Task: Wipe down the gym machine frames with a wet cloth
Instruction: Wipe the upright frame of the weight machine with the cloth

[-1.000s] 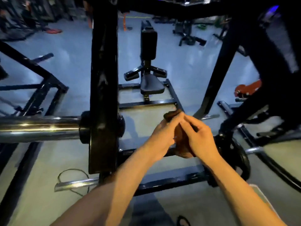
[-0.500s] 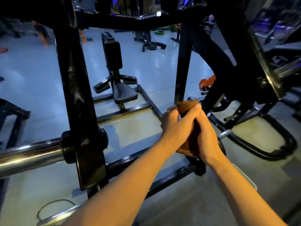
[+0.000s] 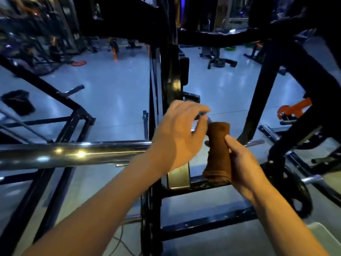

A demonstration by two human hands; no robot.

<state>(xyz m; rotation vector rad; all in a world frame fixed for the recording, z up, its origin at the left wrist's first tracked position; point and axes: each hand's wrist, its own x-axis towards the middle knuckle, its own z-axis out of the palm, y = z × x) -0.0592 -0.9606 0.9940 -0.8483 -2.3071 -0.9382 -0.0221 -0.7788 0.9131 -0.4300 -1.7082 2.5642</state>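
Note:
My right hand (image 3: 241,163) grips a brown cloth (image 3: 218,145), folded or rolled into an upright bundle, held in front of me at mid-frame. My left hand (image 3: 179,133) hovers just left of the cloth's top with its fingers loosely curved, off the cloth and holding nothing. Behind both hands rises the black upright post (image 3: 169,74) of the gym machine frame. A chrome bar (image 3: 73,154) runs in from the left to that post, passing under my left forearm.
Black floor rails (image 3: 206,224) of the machine lie below my hands. A weight plate (image 3: 295,193) stands at the lower right, an orange part (image 3: 293,109) at the right. More black frames stand at the left and right; a white container corner (image 3: 321,233) sits bottom right.
My left hand has let go of the cloth and moved up and left; only the right hand holds it now. The view has swung so the post stands centred.

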